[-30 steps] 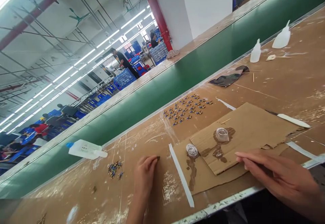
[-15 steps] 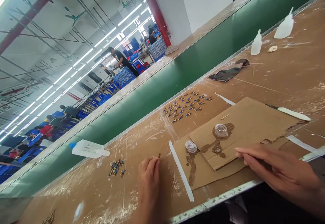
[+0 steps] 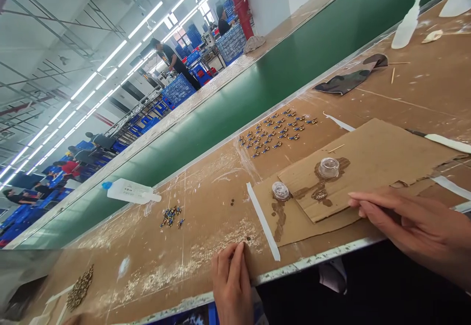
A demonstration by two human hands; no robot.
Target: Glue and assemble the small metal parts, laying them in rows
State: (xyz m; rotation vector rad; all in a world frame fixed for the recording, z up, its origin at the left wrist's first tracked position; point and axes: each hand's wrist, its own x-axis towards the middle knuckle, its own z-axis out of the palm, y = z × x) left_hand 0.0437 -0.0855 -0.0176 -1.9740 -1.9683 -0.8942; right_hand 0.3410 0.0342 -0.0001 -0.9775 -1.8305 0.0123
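My left hand is at the table's front edge with its fingers drawn together; what they hold, if anything, is hidden. A tiny dark piece lies just past its fingertips, and a couple more dark bits lie further in. Over the near edge of the cardboard, my right hand has thumb and index finger pinched together; anything between them is too small to make out. On the cardboard stand a clear round cup and a second small clear cup, with wet brown stains and a small dark clump.
Small blue-and-gold pieces lie in spaced rows and in a pile. A blue-capped bottle lies on its side. Further off are a camouflage cloth, a white squeeze bottle and a green belt. Brown pieces heap at lower left.
My left hand has drawn back toward the table's front edge, away from the dark bits it was beside. My right hand stays pinched over the cardboard's edge. The camera view has shifted.
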